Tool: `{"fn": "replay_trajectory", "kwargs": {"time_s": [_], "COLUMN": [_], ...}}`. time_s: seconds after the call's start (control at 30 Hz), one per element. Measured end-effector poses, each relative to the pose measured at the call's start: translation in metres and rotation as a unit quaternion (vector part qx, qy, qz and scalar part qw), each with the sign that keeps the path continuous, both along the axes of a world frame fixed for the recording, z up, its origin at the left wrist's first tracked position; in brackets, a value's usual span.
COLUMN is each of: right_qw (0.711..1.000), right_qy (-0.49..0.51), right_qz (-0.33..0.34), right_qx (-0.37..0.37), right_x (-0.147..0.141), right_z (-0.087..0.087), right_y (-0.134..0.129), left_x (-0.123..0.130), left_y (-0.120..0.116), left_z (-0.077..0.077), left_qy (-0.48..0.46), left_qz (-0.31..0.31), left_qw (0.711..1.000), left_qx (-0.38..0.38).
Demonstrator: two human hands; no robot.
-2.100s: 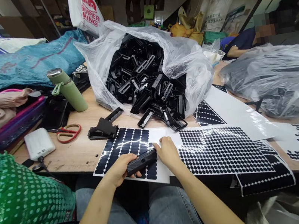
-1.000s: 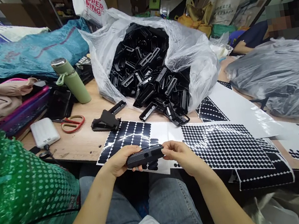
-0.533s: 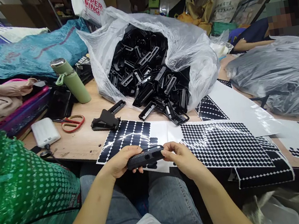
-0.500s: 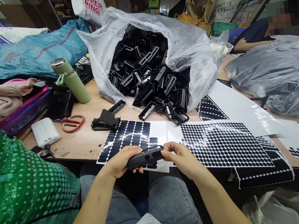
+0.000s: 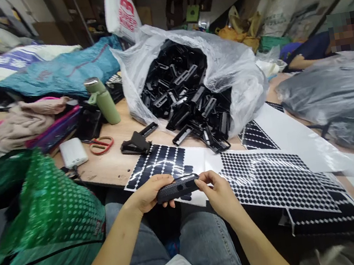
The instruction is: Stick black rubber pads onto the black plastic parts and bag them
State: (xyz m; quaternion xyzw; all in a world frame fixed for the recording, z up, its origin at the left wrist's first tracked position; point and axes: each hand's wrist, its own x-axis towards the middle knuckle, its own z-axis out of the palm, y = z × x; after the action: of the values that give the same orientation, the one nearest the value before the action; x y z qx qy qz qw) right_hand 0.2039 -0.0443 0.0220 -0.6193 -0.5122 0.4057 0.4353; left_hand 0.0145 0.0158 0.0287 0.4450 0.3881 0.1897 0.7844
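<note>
Over the table's front edge, I hold a long black plastic part point(image 5: 175, 190) with a carbon-fibre-like pattern and a dark round spot. My left hand point(image 5: 151, 193) is closed around its left end, thumb on top and fingertips showing below. At the right end, my right hand point(image 5: 218, 191) is closed, with thumb and fingers pinched at the part's tip. Anything small between those fingertips is hidden. Just behind the hands lie a sheet of black oblong stickers point(image 5: 160, 164) and a sheet of black round stickers point(image 5: 271, 175).
A clear plastic bag point(image 5: 243, 63) spills black plastic parts point(image 5: 188, 99) onto the table. Left stand a green bottle point(image 5: 107, 105), scissors point(image 5: 101, 145), a white power bank point(image 5: 73, 152) and a green bag point(image 5: 63, 199). Another person's arm point(image 5: 309, 55) rests behind a grey bag point(image 5: 334, 89).
The whole view has shifted, so the scene sits further right and slightly lower. Both hands keep their hold on the black plastic part, with little visible change in grip.
</note>
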Motion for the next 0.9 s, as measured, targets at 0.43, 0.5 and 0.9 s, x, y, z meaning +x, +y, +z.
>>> {"fn": "replay_trajectory", "kwargs": {"time_s": [0.43, 0.5, 0.9], "right_qw": [0.986, 0.986, 0.971], "right_qy": [0.165, 0.168, 0.162], "right_qz": [0.001, 0.004, 0.176], "right_qx": [0.005, 0.000, 0.020], "right_x": [-0.047, -0.045, -0.076], "right_z": [-0.002, -0.005, 0.041], "right_y": [-0.007, -0.009, 0.003], "left_x": [-0.138, -0.165, -0.101], "left_y": [-0.116, -0.124, -0.089], "left_z": [0.115, 0.128, 0.099], "left_qy": [0.309, 0.279, 0.064], "left_qz": [0.571, 0.616, 0.297], "left_qw": [0.690, 0.677, 0.948], "left_qx": [0.320, 0.291, 0.099]}}
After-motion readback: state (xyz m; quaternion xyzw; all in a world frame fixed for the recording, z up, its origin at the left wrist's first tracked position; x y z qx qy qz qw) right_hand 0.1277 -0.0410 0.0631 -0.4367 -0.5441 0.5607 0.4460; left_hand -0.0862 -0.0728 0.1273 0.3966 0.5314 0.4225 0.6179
